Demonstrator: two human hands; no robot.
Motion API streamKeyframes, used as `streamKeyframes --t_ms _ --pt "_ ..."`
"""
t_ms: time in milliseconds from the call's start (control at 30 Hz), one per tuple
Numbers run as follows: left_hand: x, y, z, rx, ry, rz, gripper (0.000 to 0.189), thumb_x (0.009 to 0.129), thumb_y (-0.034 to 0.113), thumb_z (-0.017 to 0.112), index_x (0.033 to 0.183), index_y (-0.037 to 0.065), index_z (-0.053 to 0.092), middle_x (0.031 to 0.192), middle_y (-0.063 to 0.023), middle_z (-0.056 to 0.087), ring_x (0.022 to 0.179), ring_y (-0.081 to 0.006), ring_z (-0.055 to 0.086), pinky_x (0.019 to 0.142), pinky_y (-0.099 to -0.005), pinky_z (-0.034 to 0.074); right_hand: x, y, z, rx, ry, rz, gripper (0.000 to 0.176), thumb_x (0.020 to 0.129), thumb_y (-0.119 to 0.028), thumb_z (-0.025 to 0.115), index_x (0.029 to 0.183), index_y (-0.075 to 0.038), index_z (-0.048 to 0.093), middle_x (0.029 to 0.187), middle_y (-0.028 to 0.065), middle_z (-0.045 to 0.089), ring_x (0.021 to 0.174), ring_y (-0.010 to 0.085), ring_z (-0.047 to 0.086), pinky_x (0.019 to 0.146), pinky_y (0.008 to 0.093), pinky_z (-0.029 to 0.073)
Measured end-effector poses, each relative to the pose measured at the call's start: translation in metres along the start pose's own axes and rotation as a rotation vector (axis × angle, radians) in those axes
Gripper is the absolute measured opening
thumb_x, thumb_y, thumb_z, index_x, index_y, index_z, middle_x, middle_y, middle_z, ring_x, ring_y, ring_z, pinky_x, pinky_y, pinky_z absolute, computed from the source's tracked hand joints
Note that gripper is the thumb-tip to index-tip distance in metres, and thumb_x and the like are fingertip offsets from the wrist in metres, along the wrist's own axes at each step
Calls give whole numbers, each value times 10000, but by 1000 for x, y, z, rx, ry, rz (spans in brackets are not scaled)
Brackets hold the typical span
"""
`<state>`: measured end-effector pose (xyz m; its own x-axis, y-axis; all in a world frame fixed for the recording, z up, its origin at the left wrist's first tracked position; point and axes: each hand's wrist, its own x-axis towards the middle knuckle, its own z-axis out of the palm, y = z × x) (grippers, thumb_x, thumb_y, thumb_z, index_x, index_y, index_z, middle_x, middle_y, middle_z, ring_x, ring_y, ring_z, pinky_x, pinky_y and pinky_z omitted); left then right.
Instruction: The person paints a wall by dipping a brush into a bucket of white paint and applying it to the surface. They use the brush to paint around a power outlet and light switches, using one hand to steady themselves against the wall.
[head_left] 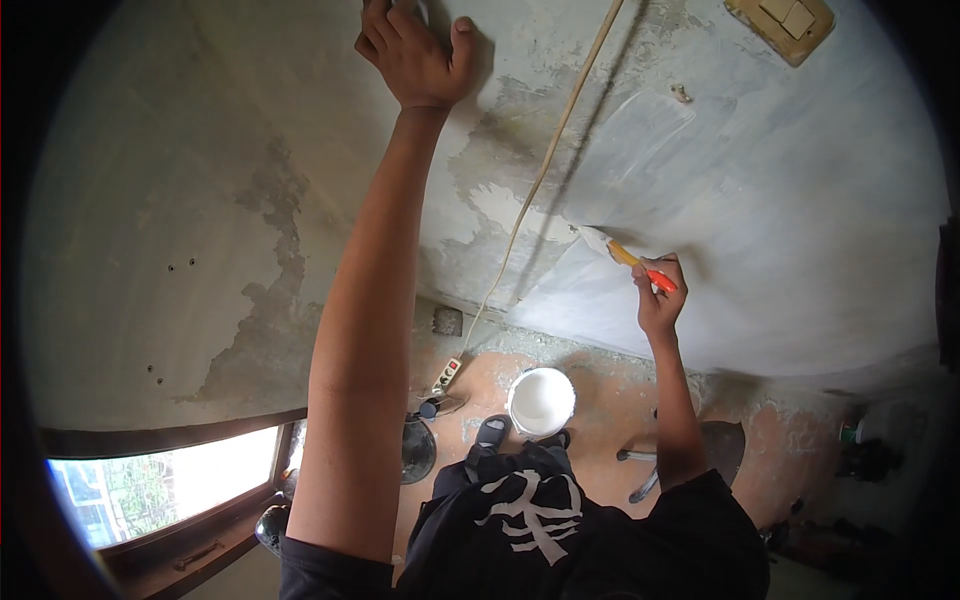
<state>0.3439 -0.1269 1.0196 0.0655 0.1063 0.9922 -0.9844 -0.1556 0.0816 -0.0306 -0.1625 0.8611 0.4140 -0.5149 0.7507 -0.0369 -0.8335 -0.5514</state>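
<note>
My left hand is raised at the top of the view, fingers apart, its palm against the patchy grey wall. Lower and to the right, my right hand is closed on the orange and yellow handle of a putty knife. The blade carries whitish material, and its tip is at the wall beside a bare, peeling patch. A beige cable hangs down the wall between my two hands. On the floor near my feet stands a white bucket with white material inside.
A switch plate is at the upper right. The cable runs down to a power strip on the reddish floor. At the lower left is a window with a wooden frame. Dark objects lie on the floor at the right.
</note>
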Motion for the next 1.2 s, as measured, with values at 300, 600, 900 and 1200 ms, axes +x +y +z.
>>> streamKeyframes --t_ms 300,600,900,1200 --pt "-2 -2 0 32 -41 -20 607 903 431 382 1334 3 357 1425 -229 326 1324 -368 269 1047 -483 172 -33 16 11 82 9 219 109 813 -36 665 823 -5 561 741 98 568 665 197 512 628 295 424" --pt "-1 1 -1 40 -24 -20 590 893 412 392 1305 -9 374 1414 -240 334 1311 -376 283 1045 -476 172 -8 13 13 34 10 157 98 824 -26 652 835 1 558 738 81 559 665 167 522 610 269 430" --pt "-1 1 -1 16 -19 -31 605 901 441 379 1302 -12 376 1406 -243 344 1309 -378 290 1043 -483 171 -11 18 25 174 14 252 107 852 -48 638 861 12 550 765 60 535 607 111 513 554 230 434" --pt "2 4 -2 18 -6 -29 604 904 439 385 1282 -33 394 1388 -246 372 1300 -373 306 1040 -466 185 -25 10 40 -118 -169 -43 175 774 -38 698 894 -35 570 750 117 554 649 258 559 548 319 453"
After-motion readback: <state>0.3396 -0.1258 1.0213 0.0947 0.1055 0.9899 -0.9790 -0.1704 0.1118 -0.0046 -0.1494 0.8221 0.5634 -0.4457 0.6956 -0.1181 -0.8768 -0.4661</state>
